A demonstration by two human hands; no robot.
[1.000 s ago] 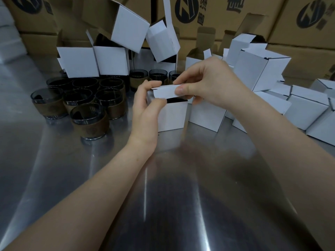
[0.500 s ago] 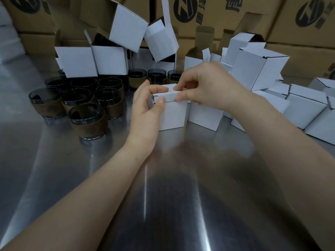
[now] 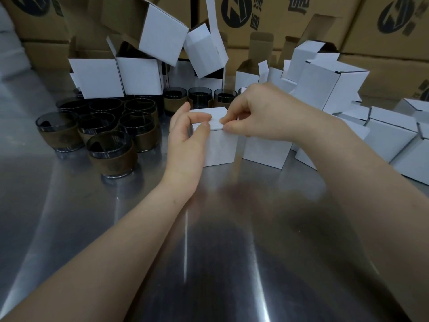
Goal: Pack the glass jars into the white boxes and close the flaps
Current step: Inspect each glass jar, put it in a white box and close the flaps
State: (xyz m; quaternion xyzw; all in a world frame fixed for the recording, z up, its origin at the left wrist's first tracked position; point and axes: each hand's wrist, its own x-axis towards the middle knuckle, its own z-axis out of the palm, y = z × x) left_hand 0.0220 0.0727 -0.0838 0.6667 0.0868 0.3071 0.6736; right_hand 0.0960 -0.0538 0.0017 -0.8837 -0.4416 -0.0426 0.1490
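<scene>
A small white box (image 3: 220, 147) stands on the shiny metal table (image 3: 209, 252), right between the two hands. Its top flap (image 3: 217, 117) lies flat on the box. The left hand (image 3: 185, 145) holds the box at its left top corner, with the thumb on the front and a finger on top. The right hand (image 3: 262, 112) pinches the front edge of the top flap between thumb and finger.

Just under the right hand, another white box (image 3: 267, 152) stands beside the held one. Further out past the right arm there are more closed white boxes (image 3: 390, 138).

To the left of the left hand stands a bunch of dark glass jars (image 3: 111, 154) with brown bands, close together. A few more jars (image 3: 199, 96) stand behind the hands. Behind the jars, open white boxes (image 3: 97, 80) are piled up, some tilted. Big brown cartons (image 3: 255, 17) fill the back.
</scene>
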